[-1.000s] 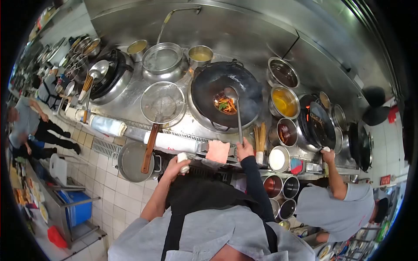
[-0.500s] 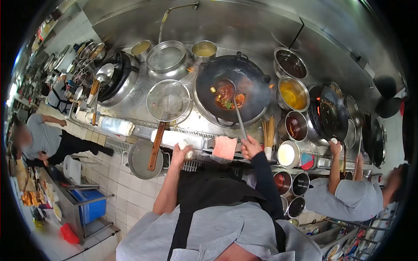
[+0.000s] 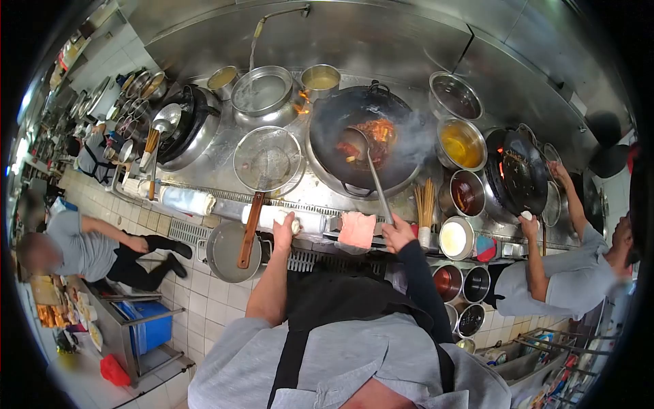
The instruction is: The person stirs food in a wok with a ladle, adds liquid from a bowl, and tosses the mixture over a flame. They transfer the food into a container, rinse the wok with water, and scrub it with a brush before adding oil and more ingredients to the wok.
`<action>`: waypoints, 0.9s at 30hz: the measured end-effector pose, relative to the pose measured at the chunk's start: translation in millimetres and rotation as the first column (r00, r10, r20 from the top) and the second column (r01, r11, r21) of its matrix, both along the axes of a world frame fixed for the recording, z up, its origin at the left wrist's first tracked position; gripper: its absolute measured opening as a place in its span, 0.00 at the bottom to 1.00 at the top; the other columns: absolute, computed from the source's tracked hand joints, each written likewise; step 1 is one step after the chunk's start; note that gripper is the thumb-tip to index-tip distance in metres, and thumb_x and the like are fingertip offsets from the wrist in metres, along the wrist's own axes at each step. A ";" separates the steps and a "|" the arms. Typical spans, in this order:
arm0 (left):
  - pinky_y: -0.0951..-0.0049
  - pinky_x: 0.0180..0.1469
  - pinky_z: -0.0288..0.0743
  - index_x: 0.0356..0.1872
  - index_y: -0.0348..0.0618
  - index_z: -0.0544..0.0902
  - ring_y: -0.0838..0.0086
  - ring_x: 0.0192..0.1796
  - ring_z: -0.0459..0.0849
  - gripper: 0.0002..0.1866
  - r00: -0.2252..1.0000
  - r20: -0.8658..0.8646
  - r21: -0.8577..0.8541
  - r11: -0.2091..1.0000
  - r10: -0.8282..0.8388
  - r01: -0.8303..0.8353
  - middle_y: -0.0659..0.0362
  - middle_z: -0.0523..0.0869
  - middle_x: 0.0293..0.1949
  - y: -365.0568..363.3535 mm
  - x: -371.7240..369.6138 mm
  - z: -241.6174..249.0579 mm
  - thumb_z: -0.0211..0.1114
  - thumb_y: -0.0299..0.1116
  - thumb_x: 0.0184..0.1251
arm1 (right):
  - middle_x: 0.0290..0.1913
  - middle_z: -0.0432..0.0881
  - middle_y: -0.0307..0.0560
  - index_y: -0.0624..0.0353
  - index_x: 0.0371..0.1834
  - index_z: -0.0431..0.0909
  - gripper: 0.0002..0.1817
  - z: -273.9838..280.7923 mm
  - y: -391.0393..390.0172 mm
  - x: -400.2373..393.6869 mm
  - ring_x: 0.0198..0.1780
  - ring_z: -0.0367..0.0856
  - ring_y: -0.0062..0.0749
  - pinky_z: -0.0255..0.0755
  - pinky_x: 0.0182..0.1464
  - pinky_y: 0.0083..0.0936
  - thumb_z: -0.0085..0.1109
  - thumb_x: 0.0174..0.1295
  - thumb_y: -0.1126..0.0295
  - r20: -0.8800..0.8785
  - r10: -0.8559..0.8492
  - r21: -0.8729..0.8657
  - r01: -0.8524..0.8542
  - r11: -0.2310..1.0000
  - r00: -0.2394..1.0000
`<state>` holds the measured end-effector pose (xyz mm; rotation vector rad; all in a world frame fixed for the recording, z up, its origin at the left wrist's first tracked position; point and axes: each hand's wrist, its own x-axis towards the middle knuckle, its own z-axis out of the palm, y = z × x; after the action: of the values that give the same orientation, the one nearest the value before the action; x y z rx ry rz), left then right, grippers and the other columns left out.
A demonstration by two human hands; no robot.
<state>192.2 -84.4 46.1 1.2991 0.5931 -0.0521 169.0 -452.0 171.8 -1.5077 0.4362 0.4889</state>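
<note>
My right hand [image 3: 398, 234] is closed around the handle of a long metal ladle [image 3: 379, 184]. The ladle's bowl rests in a black wok [image 3: 327, 163], among reddish-brown saucy food [image 3: 378, 133] that gives off steam. A bunched white cloth [image 3: 295, 226] is in my left hand [image 3: 283, 233], just in front of the stove's edge. Between my hands a folded pink cloth [image 3: 355, 230] lies on the front ledge. To the left of the wok, a round mesh strainer [image 3: 268, 158] with a wooden handle lies on the stove top.
A running tap [image 3: 255, 34] feeds a large metal pot [image 3: 261, 92]. At right are a pot of yellow oil [image 3: 462, 144], a sauce pot [image 3: 467, 193], bamboo sticks [image 3: 426, 204] and a co-worker [image 3: 558, 266] at another wok [image 3: 521, 170]. A grey pot [image 3: 233, 252] stands at left; another person [image 3: 109, 249] is behind it.
The food has shifted to the back of the wok and the ladle bowl has moved slightly left. Flames at the wok's left are larger. The right-hand co-worker now reaches an arm farther back.
</note>
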 end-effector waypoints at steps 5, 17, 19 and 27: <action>0.72 0.29 0.78 0.52 0.46 0.78 0.73 0.31 0.88 0.15 0.999 0.041 0.031 1.000 -0.003 0.002 0.60 0.87 0.37 -0.9 2.3 -10.5 0.65 0.43 0.74 | 0.32 0.86 0.63 0.56 0.72 0.67 0.27 -66.9 -39.8 20.7 0.31 0.85 0.60 0.79 0.35 0.52 0.56 0.69 0.71 0.409 0.320 -0.822 0.193 0.535 0.855; 0.72 0.33 0.79 0.53 0.38 0.80 0.74 0.37 0.85 0.14 1.000 0.008 -0.185 0.983 0.009 -0.007 0.59 0.86 0.41 -22.7 -20.3 55.9 0.68 0.33 0.72 | 0.24 0.75 0.41 0.59 0.79 0.60 0.32 -35.0 -42.8 10.6 0.17 0.71 0.21 0.58 0.13 0.26 0.56 0.73 0.70 0.125 0.059 -0.224 -0.029 0.974 0.990; 0.72 0.37 0.80 0.56 0.36 0.80 0.74 0.41 0.85 0.17 0.995 0.040 -0.163 0.981 -0.095 0.101 0.59 0.86 0.44 -32.4 -33.0 53.2 0.69 0.31 0.71 | 0.25 0.76 0.42 0.59 0.79 0.60 0.32 -67.2 -43.0 22.0 0.17 0.71 0.22 0.59 0.14 0.27 0.57 0.73 0.69 0.293 0.156 -0.635 0.071 0.769 0.943; 0.70 0.46 0.82 0.56 0.30 0.79 0.73 0.42 0.88 0.25 0.892 0.146 0.183 0.898 -0.428 0.401 0.54 0.90 0.41 -98.3 -16.2 115.0 0.77 0.37 0.66 | 0.27 0.76 0.43 0.56 0.70 0.71 0.24 -38.2 5.7 26.7 0.28 0.79 0.33 0.76 0.31 0.35 0.58 0.71 0.68 0.046 -0.060 0.004 0.059 0.998 0.997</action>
<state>176.1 -182.7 161.1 1.5414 0.1534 -0.2436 195.7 -446.3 133.6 -1.4962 0.4433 0.4073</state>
